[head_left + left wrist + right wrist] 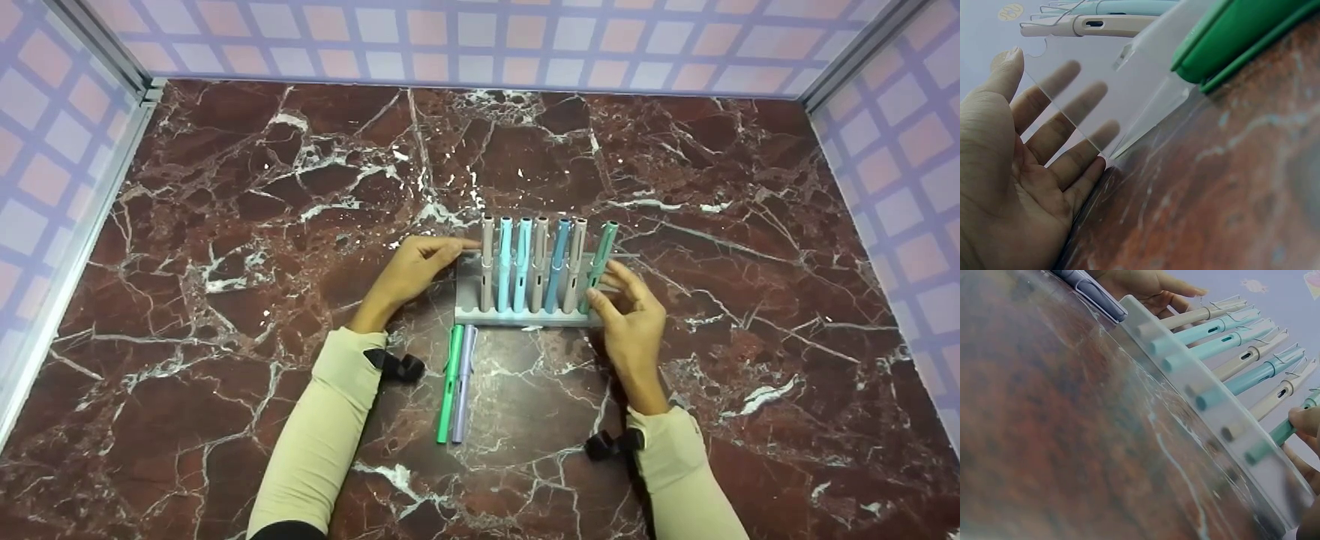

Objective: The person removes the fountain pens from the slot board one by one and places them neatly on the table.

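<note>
A clear pen stand (469,283) holds a row of capped pens in beige, light blue and blue, all upright. At its right end, my right hand (634,315) pinches a dark green pen (604,247) between thumb and fingers. The pen leans slightly right, its lower end at the stand's front ledge (1202,377). My left hand (412,274) is at the stand's left edge, beside a beige pen (487,244). In the left wrist view its fingers (1081,104) lie behind the clear panel, fairly straight, with the thumb near the panel's edge.
A bright green pen (448,390) and a purple pen (463,386) lie side by side on the marbled table (225,300), in front of the stand's left end. Checked panels (480,37) wall the table at the back and both sides.
</note>
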`<state>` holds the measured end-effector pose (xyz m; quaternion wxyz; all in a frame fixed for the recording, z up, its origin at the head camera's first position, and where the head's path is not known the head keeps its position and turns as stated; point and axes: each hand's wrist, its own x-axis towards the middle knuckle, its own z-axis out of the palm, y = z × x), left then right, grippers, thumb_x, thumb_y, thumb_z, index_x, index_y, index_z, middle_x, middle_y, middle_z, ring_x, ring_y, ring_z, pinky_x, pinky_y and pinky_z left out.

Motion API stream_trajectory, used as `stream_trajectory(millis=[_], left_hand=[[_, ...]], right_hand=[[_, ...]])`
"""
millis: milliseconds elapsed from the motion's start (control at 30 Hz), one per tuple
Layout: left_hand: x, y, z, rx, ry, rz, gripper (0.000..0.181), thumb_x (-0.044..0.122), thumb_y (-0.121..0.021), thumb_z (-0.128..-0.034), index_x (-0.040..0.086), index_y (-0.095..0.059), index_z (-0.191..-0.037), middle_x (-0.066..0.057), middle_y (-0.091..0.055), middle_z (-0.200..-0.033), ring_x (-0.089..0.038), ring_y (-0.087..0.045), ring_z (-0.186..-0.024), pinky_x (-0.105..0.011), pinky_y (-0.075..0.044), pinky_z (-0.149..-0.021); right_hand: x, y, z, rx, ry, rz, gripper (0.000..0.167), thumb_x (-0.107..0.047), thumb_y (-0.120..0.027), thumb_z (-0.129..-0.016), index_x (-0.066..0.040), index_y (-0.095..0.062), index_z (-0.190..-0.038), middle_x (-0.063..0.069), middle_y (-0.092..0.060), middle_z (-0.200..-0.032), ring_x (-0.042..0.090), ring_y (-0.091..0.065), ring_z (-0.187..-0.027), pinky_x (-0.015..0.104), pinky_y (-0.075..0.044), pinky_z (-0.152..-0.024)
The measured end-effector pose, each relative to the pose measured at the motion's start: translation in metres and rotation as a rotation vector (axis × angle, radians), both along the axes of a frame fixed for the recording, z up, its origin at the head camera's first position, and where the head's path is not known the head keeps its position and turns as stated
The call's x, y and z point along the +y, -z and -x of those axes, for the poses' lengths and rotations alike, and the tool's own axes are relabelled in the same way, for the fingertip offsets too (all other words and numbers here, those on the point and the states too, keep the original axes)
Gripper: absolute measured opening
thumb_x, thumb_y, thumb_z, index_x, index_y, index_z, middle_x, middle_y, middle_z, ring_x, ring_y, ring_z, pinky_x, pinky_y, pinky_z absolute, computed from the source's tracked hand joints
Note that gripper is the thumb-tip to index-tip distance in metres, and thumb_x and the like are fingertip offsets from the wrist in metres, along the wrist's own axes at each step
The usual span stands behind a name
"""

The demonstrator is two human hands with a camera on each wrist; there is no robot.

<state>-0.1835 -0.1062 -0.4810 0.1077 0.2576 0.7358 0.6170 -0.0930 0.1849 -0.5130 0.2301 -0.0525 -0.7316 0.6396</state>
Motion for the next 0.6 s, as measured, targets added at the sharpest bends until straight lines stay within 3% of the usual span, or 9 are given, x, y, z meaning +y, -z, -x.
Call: stream_trajectory(millis=[133, 267, 467, 600], left_hand=[[0.000, 0.001, 0.001, 0.002, -0.002, 0.002, 0.028, 0.010, -0.051, -0.1049, -0.009, -0.066, -0.118, -0.027, -0.067, -0.120, -0.040, -0.061, -0.121, -0.042, -0.047, -0.107], [-0.001, 0.001, 0.000, 0.011, 0.006, -0.004, 0.032, 0.016, -0.052, -0.1055, -0.010, -0.066, -0.118, -0.028, -0.067, -0.120, -0.042, -0.061, -0.120, -0.043, -0.047, -0.107], [-0.001, -0.001, -0.001, 0.018, 0.014, -0.018, 0.048, 0.035, -0.054, -0.1038, -0.010, -0.066, -0.118, -0.031, -0.065, -0.119, -0.046, -0.060, -0.119, -0.048, -0.046, -0.108], [-0.001, -0.001, 0.000, 0.009, 0.017, -0.022, 0.043, 0.030, -0.054, -0.1048, -0.010, -0.066, -0.118, -0.031, -0.065, -0.120, -0.047, -0.060, -0.120, -0.047, -0.046, -0.108]], right_hand=[[0.001, 0.000, 0.000, 0.022, 0.023, 0.038, 0.046, 0.012, -0.075, -0.082, 0.012, -0.061, -0.125, 0.008, -0.075, -0.100, 0.009, -0.071, -0.082, 0.022, -0.059, -0.073], [0.002, 0.000, 0.000, 0.052, 0.058, 0.103, 0.045, 0.012, -0.074, -0.082, 0.013, -0.061, -0.125, 0.002, -0.075, -0.098, 0.011, -0.071, -0.080, 0.023, -0.059, -0.067], [0.007, -0.002, 0.003, 0.086, 0.146, 0.260, 0.039, 0.014, -0.073, -0.082, 0.008, -0.065, -0.120, 0.011, -0.075, -0.099, 0.017, -0.071, -0.082, 0.024, -0.059, -0.070], [0.012, -0.003, 0.005, 0.108, 0.155, 0.437, 0.038, 0.017, -0.070, -0.083, 0.006, -0.065, -0.119, 0.018, -0.073, -0.100, 0.020, -0.071, -0.082, 0.027, -0.060, -0.070]])
